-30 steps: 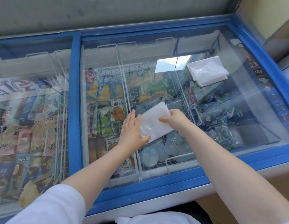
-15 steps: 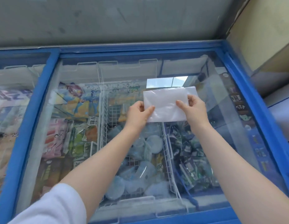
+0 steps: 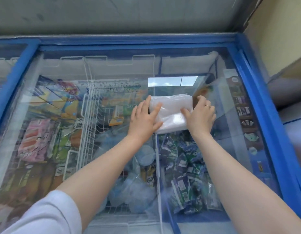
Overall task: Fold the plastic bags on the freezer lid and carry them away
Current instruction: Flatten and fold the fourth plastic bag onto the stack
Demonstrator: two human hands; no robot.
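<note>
A stack of folded clear plastic bags [image 3: 171,110] lies on the glass freezer lid [image 3: 112,68], right of centre. My left hand [image 3: 143,121] rests on the stack's left edge, thumb laid across the top and fingers along the side. My right hand [image 3: 199,114], wearing a ring, clasps the stack's right edge, thumb on top. Both hands press the stack between them on the glass. The stack's layered edges show at its far right corner.
The lid has a blue frame [image 3: 257,92] and a blue divider [image 3: 16,70] at left. Under the glass are white wire baskets [image 3: 90,119] with packaged ice creams. A grey wall [image 3: 129,14] runs behind; a beige wall [image 3: 281,39] stands at right.
One second ago my hands smoothed a single folded bag at the lid's middle. They lifted it, carried it right and set it on the stack, which both hands now clasp.
</note>
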